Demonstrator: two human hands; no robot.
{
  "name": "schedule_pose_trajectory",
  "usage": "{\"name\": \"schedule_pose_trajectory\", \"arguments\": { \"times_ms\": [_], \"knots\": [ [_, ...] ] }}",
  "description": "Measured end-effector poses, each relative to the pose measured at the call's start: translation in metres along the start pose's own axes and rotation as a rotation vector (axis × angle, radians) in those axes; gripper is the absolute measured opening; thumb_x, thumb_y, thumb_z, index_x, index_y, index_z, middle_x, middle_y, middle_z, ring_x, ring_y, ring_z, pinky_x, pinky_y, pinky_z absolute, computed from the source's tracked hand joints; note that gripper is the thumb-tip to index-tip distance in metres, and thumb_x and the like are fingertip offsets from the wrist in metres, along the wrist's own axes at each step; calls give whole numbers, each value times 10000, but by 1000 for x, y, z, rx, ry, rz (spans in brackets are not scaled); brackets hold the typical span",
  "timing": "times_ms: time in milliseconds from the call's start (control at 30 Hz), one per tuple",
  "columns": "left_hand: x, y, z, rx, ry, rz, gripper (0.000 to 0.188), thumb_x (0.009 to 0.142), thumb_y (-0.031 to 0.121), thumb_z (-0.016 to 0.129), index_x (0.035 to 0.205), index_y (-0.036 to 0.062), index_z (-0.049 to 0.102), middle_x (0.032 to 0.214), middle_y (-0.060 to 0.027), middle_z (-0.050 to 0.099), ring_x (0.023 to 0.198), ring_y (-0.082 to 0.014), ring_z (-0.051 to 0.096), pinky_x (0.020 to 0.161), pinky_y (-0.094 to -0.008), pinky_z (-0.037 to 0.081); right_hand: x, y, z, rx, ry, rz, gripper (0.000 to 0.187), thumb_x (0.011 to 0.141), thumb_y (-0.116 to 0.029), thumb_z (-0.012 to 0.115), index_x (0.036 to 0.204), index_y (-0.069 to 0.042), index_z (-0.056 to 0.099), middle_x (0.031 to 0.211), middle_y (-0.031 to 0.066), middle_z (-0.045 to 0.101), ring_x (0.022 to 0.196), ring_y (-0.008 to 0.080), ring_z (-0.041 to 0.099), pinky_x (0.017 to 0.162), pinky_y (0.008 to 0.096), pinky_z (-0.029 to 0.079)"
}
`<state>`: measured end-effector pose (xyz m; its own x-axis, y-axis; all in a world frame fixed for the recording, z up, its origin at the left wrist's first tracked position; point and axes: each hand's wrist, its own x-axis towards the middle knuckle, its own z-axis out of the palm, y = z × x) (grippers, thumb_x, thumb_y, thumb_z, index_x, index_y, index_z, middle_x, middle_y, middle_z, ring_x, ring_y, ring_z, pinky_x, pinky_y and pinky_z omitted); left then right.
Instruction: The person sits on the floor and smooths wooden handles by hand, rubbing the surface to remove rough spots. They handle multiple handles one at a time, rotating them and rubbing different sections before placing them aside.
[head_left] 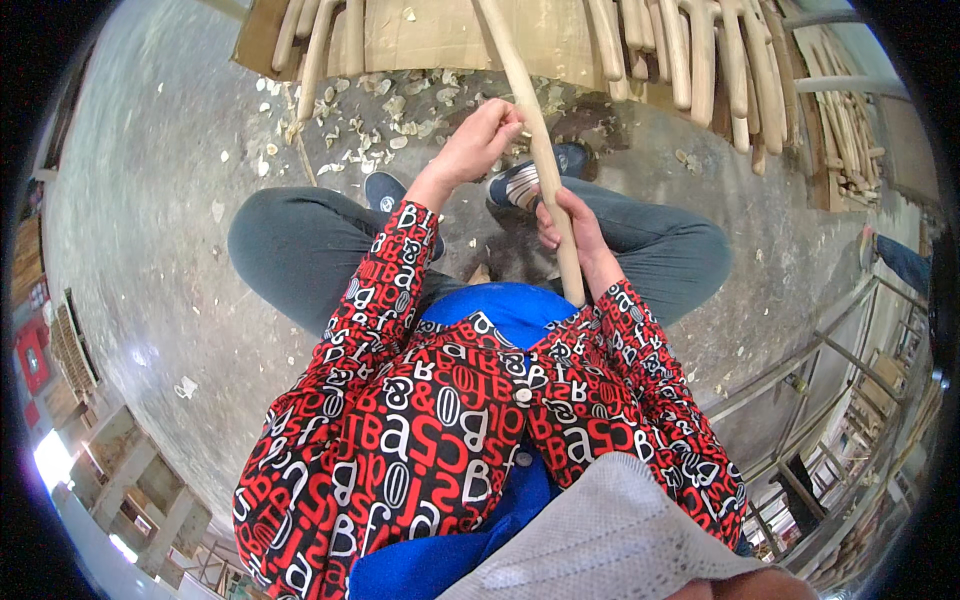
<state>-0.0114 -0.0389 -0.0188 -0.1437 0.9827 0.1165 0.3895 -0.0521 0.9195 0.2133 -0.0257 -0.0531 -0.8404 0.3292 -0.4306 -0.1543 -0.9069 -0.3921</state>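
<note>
A long, slightly bent pale wooden stick [544, 165] runs from the far edge of the view down to my lap, its near end against my blue clothing. Around its lower part, my right hand [578, 228] is closed, thumb lying along the wood. My left hand [480, 142] is higher up, on the stick's left side, with fingers curled in and their tips at the wood. Whatever it may pinch is too small or hidden to make out.
Wood chips [395, 125] litter the floor beyond my shoes. Cardboard [430, 40] lies at the far side, with several wooden pieces [705, 60] stacked on the right. Another wood pile [850, 120] stands further right. A metal frame [790, 425] is at the right.
</note>
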Motion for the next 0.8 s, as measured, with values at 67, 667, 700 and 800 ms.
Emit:
{"name": "schedule_pose_trajectory", "arguments": {
  "times_ms": [67,667,700,800],
  "knots": [
    [-1,7,1,-60,-7,-97,137,924,163,508,921,32,473,773,-104,557,677,-233,520,650,-336,443,4,-1,0,0,-17,-15,432,936,-335,459,1255,-43,445,713,43,504,451,96,423,418,244,386],
    [2,-2,29,-111,226,-605,498,827,504,609,714,21,659,655,-86,642,603,-145,598,579,-307,468,22,10,29,-629,378,-245,271,959,-320,473,1015,-57,508,686,42,567,494,119,531,449,229,445],
    [-8,-22,29,-208,303,-570,471,844,474,603,724,22,661,653,-73,641,594,-131,586,572,-300,460,25,12,38,-681,335,-268,271,963,-319,468,1020,-56,498,684,41,570,488,122,535,442,238,448],
    [-7,-27,35,-380,321,-413,315,892,282,582,712,29,631,623,-8,596,589,-66,529,549,-247,419,25,11,30,-422,283,-159,362,974,-374,427,1098,-40,493,687,35,538,463,108,494,412,241,420]
  ]
}}
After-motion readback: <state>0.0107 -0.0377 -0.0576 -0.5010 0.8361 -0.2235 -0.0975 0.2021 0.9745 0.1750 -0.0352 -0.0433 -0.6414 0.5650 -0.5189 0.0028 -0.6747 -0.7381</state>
